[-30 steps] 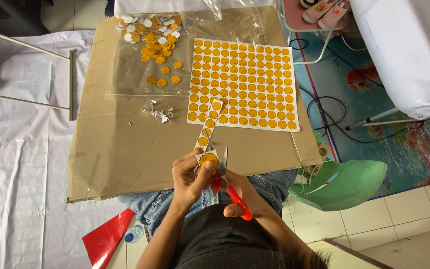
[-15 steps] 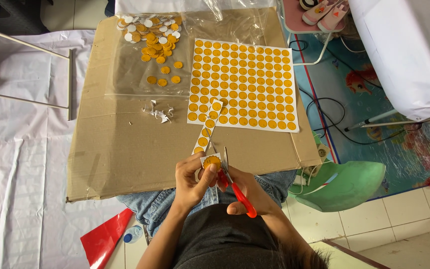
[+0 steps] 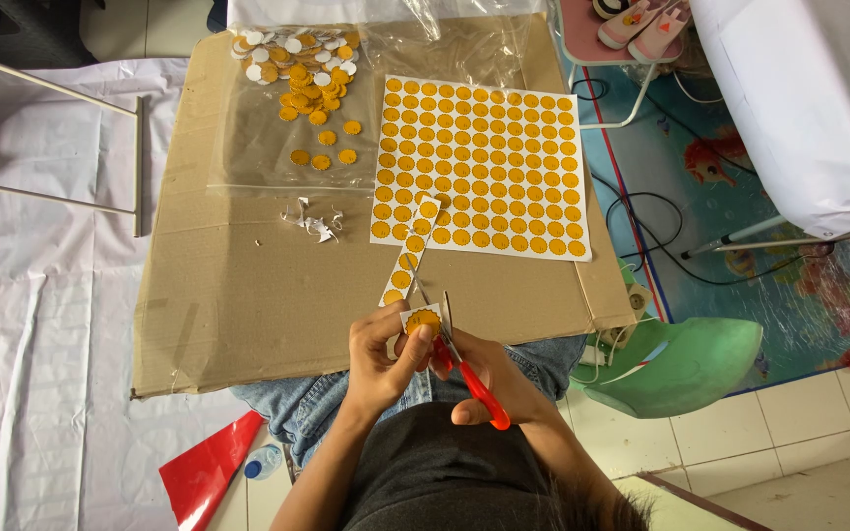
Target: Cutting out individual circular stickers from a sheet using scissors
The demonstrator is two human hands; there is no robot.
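Brown cardboard sheet [image 3: 248, 295] covers the lap; above its near edge the left hand [image 3: 381, 359] pinches a small white-bordered orange sticker [image 3: 422, 321], while the right hand [image 3: 489, 379] grips red-handled scissors [image 3: 464, 369], blades touching it.

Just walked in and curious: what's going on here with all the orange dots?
A seated person cuts around an orange disc at the end of a paper strip, left hand pinching it, right hand working red-handled scissors. An uncut sheet of discs lies on the cardboard, cut-out discs piled on clear plastic.
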